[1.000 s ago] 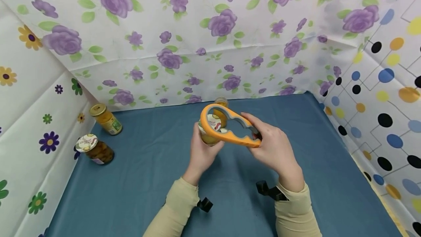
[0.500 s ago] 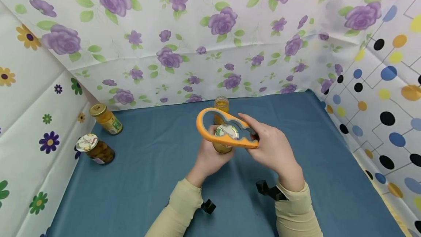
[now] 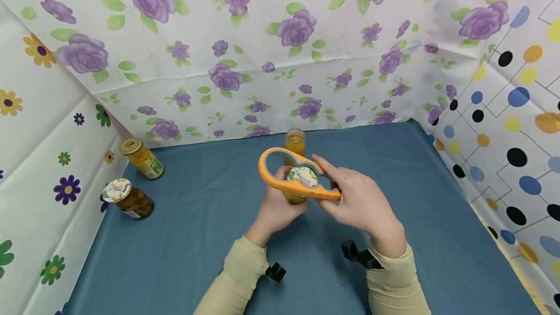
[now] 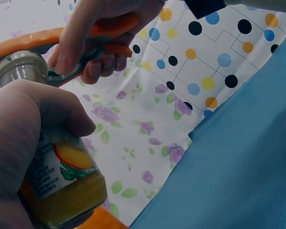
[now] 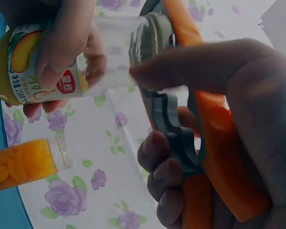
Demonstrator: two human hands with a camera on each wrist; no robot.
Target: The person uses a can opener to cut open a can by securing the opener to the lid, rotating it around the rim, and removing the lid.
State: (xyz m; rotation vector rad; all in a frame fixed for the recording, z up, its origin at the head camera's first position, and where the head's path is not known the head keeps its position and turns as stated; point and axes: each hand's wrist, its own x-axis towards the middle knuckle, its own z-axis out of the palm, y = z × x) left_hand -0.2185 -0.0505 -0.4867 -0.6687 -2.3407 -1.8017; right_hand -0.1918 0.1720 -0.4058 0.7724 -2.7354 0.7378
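Note:
My left hand [image 3: 276, 210] grips a glass jar [image 5: 26, 67] with a peach label, fingers and thumb wrapped round its body. Its printed lid [image 3: 303, 176] faces up toward the head camera. In my right hand [image 3: 363, 201] is an orange jar opener [image 3: 284, 186] with grey notched inner edges, held at its handle end. The opener's frame lies around the lid, which shows through the opening near the handle end. In the right wrist view, the right thumb [image 5: 190, 67] reaches across to the lid's edge.
Behind the hands stands a glass jar [image 3: 295, 142] of orange fruit, with no lid visible on it. At the left are a yellow jar [image 3: 148, 163] with a gold lid and a dark jar [image 3: 136, 203] with a printed lid. Patterned sheets surround the blue tabletop [image 3: 197, 218].
The jar has shifted right in my left hand, its lid now nearer the opener's handle end. The opener has moved slightly left and down.

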